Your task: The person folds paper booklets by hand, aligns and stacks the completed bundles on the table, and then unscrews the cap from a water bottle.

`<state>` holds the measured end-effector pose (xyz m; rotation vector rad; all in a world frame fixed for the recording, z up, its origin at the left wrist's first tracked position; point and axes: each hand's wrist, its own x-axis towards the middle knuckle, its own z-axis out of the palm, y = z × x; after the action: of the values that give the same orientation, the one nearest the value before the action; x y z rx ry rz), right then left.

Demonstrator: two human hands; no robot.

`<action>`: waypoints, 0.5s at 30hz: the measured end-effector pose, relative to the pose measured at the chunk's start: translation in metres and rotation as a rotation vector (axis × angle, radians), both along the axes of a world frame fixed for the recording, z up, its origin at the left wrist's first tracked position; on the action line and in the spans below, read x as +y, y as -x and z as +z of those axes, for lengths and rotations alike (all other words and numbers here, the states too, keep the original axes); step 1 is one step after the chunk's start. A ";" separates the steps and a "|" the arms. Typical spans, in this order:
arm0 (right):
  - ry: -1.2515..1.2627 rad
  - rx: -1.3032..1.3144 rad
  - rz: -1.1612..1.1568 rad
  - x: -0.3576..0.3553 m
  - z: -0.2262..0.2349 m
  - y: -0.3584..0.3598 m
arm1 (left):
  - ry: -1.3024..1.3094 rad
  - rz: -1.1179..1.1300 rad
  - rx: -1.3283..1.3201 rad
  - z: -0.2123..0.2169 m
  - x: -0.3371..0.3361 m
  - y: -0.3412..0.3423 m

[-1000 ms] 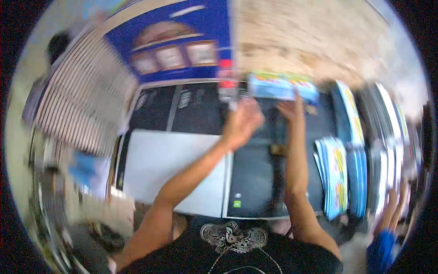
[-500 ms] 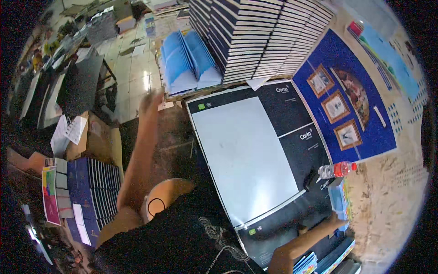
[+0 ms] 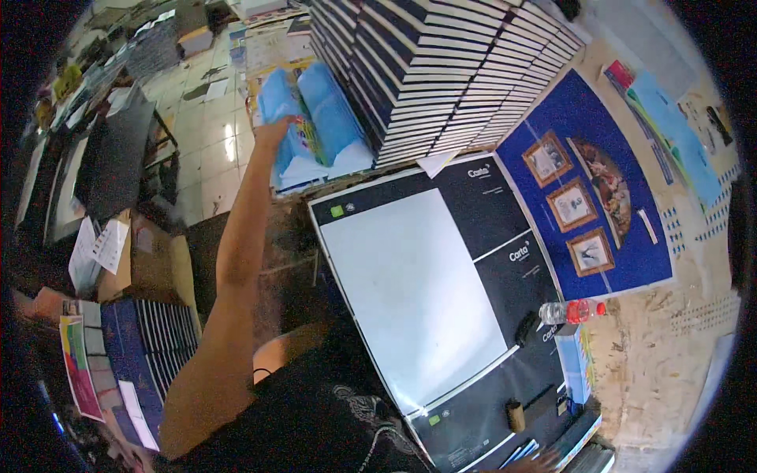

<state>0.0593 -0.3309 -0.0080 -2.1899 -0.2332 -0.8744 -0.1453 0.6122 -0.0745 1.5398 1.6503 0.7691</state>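
My left hand (image 3: 276, 130) reaches far out over the left pile of blue booklets (image 3: 276, 94), beside a second pile (image 3: 331, 110). Its fingertips are closed at the edge of a blue booklet, whose multicoloured side (image 3: 309, 142) shows between the piles. My right hand (image 3: 540, 461) is at the bottom edge of the picture, smeared by motion and mostly cut off, near several blue booklets (image 3: 579, 441). Between the hands lies a white sheet (image 3: 414, 292) on a black printed board (image 3: 505, 205).
A tall stack of dark-covered books (image 3: 465, 71) rises behind the board. A water bottle (image 3: 564, 312) lies on the right, near a brown cylinder (image 3: 515, 415). Framed pictures are printed on a blue sheet (image 3: 587, 189). More books (image 3: 150, 339) and a cardboard box (image 3: 154, 256) stand left.
My left hand has moved forward onto the left booklet pile, and a multicoloured booklet side now shows there. My right hand has dropped from beside the bottle to the bottom edge. The view has shifted slightly.
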 end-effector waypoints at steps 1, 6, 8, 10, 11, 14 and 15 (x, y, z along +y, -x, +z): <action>0.000 0.008 0.018 -0.021 -0.011 0.004 | 0.083 -0.064 -0.112 -0.015 0.014 0.018; -0.072 -0.005 -0.217 -0.006 -0.010 -0.001 | 0.238 -0.057 -0.545 -0.037 0.019 0.011; 0.019 0.007 -0.065 0.007 -0.008 -0.014 | 0.309 -0.058 -0.566 -0.009 -0.005 -0.013; -0.011 0.168 0.046 0.039 0.003 -0.023 | 0.355 -0.119 -0.667 -0.002 -0.003 0.003; -0.027 0.224 0.088 0.055 0.007 -0.028 | 0.380 -0.196 -0.762 -0.005 0.005 0.015; -0.309 -0.003 0.308 0.084 0.015 -0.015 | -0.583 -0.786 -0.418 -0.018 -0.028 0.012; -0.215 0.057 0.295 0.089 0.016 -0.015 | -0.470 -0.724 -0.678 -0.017 0.000 0.022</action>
<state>0.0745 -0.2419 0.0078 -1.9171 -0.4041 -0.6404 -0.1674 0.6126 -0.0918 1.7455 0.3793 1.1302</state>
